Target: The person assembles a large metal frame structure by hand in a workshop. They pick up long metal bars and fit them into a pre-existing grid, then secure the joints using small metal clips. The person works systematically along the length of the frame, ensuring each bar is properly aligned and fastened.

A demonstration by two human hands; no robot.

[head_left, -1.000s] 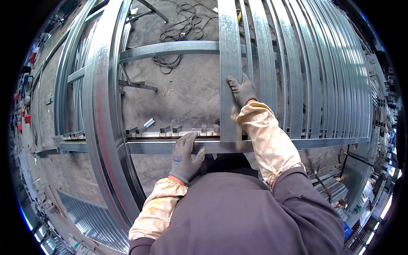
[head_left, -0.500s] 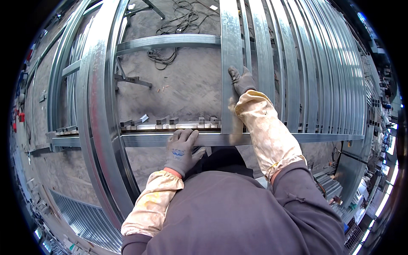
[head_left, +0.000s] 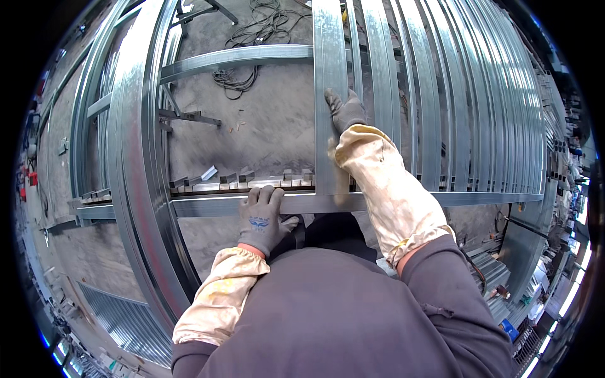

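My left hand (head_left: 260,217), in a grey work glove, hooks its fingers over the near steel rail (head_left: 416,200), with the thumb out to the side. Farther off, my right hand (head_left: 346,112) is closed around a long galvanized steel profile (head_left: 329,50), gloved in the same grey. That profile runs away from me, its near end lying on the near rail. The right hand's fingertips are partly hidden by the profile's edge. Cream sleeve guards cover both my forearms. Short square-ended metal pieces (head_left: 242,181) stand in a row just beyond the left hand.
Many parallel steel profiles (head_left: 479,113) lie side by side at the right. Wide steel profiles (head_left: 135,113) cross the left. A far crossbar (head_left: 239,60) spans between them. Dark cables (head_left: 271,25) coil on the floor. Corrugated metal sheets (head_left: 123,318) lie at the lower left.
The view has shifted slightly, so the profile and my right hand sit a little more to the left. Both hands keep their hold.
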